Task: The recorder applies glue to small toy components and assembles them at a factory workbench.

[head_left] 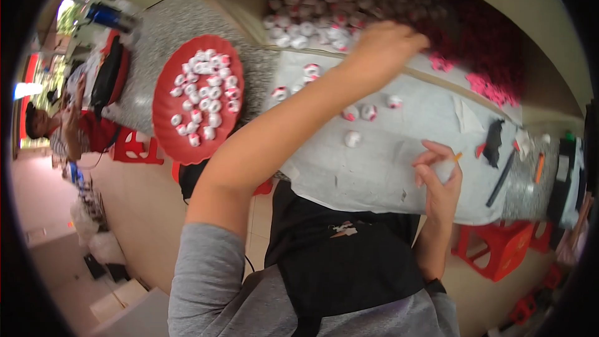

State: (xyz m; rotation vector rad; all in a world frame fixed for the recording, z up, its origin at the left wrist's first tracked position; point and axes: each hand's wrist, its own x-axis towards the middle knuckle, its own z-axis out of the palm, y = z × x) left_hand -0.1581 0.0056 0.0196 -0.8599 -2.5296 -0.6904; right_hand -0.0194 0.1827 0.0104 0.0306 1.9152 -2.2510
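My left arm stretches across the paper-covered worktop. My left hand is over the front of a bin, fingers bent together, between white pieces and pink pieces; whatever it pinches is hidden. My right hand hovers above the paper with curled fingers round a small whitish rounded piece. A thin orange tip sticks out beside these fingers. Several white round pieces with red-pink marks, one of them a plain-looking white piece, lie on the paper between my hands.
A red scalloped tray of white-and-pink pieces stands on the left. Near the right edge lie a black rag, a dark stick and an orange tool. Red stools are below. Another person sits far left.
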